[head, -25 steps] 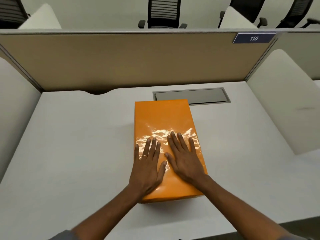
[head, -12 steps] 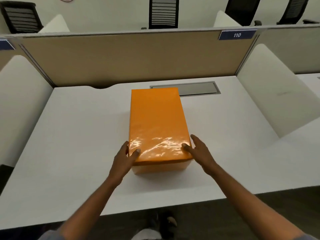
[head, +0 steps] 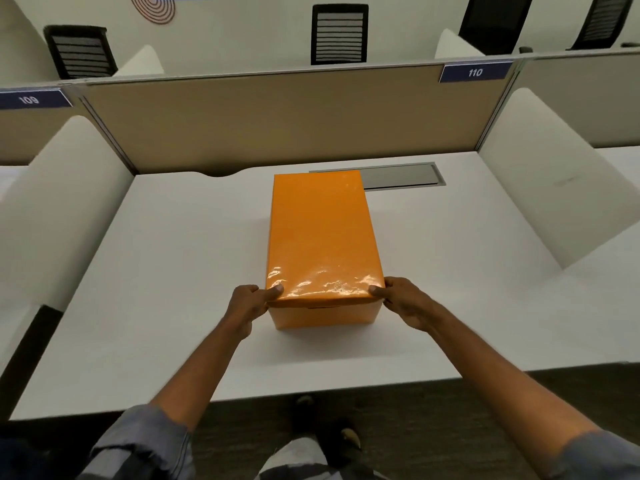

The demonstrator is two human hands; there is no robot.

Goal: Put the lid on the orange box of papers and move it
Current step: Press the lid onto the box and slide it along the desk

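Orange and glossy, the box (head: 323,311) stands lengthwise mid-desk with its lid (head: 322,233) seated flush; the contents are hidden. At its 12 o'clock end it overlaps a grey cable hatch (head: 403,176) in the white desk (head: 156,271), with a tan partition (head: 277,119) beyond. Both arms reach forward: the left hand (head: 247,306) at 9 o'clock and the right hand (head: 403,301) at 3 o'clock clasp the lid's near corners, thumbs on top, fingers curled down the sides.

White desk (head: 166,271) fronts a tan partition (head: 277,119); black chairs (head: 339,34) beyond, dark carpet (head: 433,410) below.
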